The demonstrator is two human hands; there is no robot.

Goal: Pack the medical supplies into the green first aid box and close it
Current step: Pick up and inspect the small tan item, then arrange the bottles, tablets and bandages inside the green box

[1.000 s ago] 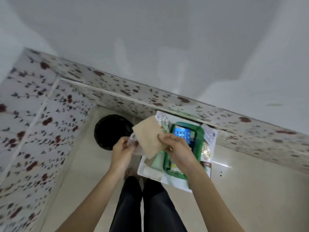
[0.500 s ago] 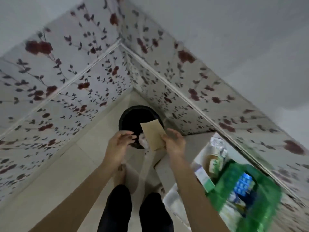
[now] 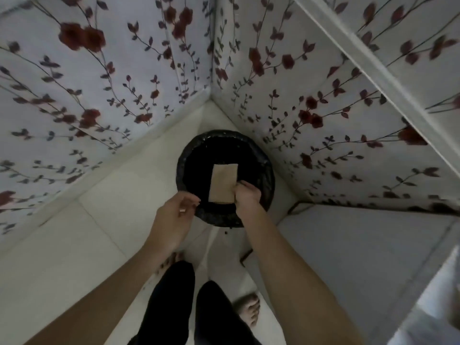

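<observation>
My right hand (image 3: 247,195) pinches a flat tan rectangular pad (image 3: 223,183) by its right edge and holds it over the open mouth of a black bin (image 3: 267,175). My left hand (image 3: 174,216) hovers at the bin's near left rim with its fingers loosely curled and apart, holding nothing. The green first aid box is out of view.
The black bin, lined with a dark bag, stands on pale floor tiles (image 3: 74,250) in a corner between two flower-patterned walls (image 3: 99,83). A pale surface (image 3: 361,257) lies to the right. My legs (image 3: 194,310) and bare feet are below the hands.
The view swung left, away from the green box and tray, which left the frame. My right hand carried the tan pad over the bin. The clear wrapper in my left hand is gone.
</observation>
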